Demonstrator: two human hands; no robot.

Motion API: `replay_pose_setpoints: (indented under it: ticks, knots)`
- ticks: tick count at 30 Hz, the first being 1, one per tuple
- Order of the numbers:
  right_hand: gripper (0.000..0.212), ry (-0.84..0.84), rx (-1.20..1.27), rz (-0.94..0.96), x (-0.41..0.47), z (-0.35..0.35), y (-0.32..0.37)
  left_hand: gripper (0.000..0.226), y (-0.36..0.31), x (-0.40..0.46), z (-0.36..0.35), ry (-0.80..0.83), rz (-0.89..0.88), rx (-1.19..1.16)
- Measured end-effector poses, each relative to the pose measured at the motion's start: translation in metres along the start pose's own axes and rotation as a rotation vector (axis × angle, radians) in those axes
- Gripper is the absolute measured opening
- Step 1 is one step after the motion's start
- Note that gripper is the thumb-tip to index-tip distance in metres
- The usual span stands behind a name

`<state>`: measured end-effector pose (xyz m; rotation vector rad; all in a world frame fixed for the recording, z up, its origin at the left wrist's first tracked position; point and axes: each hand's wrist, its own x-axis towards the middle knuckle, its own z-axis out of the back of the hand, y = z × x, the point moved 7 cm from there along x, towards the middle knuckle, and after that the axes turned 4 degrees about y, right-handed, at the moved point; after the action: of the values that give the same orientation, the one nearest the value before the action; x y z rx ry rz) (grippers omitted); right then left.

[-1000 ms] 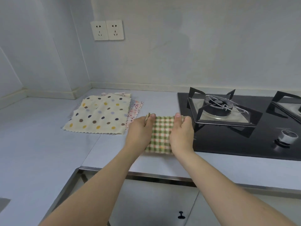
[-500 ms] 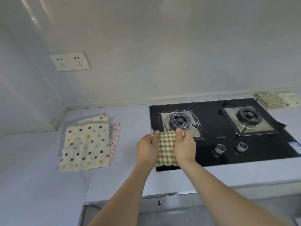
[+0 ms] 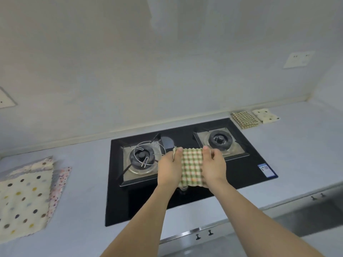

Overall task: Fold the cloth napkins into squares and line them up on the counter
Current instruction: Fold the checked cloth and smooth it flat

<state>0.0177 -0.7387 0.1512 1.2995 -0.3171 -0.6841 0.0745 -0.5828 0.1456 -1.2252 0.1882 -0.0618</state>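
I hold a folded green, orange and cream checked napkin in the air above the black stove, between its two burners. My left hand grips its left edge, thumb on top. My right hand grips its right edge the same way. Two folded napkins lie side by side on the counter at the far right by the wall: a checked one and a cream dotted one. A pile of unfolded napkins lies at the left, with a cream polka-dot napkin on top.
The black glass stove has a left burner with a wire ring and a right burner. Grey counter runs on both sides of it. Cabinet fronts with small knobs lie below the front edge.
Both hands have carried the folded checked napkin to the right, from the counter beside the stove to above its middle. My view has swung right, and the two folded napkins came into sight.
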Motion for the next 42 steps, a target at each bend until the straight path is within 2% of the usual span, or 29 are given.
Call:
replay_pose_setpoints:
  ticks: [8, 16, 20, 27, 32, 36, 42]
  knots:
    - [0.025, 0.048, 0.047, -0.221, 0.076, 0.086, -0.043, 0.047, -0.038, 0.056, -0.116, 0.081, 0.014, -0.005]
    - [0.020, -0.043, -0.069, 0.007, 0.183, 0.193, -0.045, 0.050, -0.083, 0.095, -0.258, 0.174, 0.068, -0.087]
    - [0.021, 0.002, -0.076, 0.053, 0.237, 0.230, -0.044, 0.030, -0.106, 0.115, -0.305, 0.171, 0.083, -0.119]
    - [0.020, 0.056, -0.019, -0.038, 0.313, 0.253, -0.062, 0.012, -0.099, 0.162, -0.354, 0.195, 0.233, -0.290]
    - [0.022, 0.137, 0.007, -0.182, 0.377, 0.265, -0.097, 0.015, -0.092, 0.201, -0.400, 0.180, 0.260, -0.090]
    - [0.019, 0.262, 0.074, -0.299, 0.427, 0.268, -0.128, 0.018, -0.079, 0.229, -0.434, 0.137, 0.346, -0.088]
    - [0.023, 0.393, 0.043, -0.281, 0.474, 0.251, -0.162, 0.017, -0.057, 0.263, -0.448, 0.030, 0.431, -0.088]
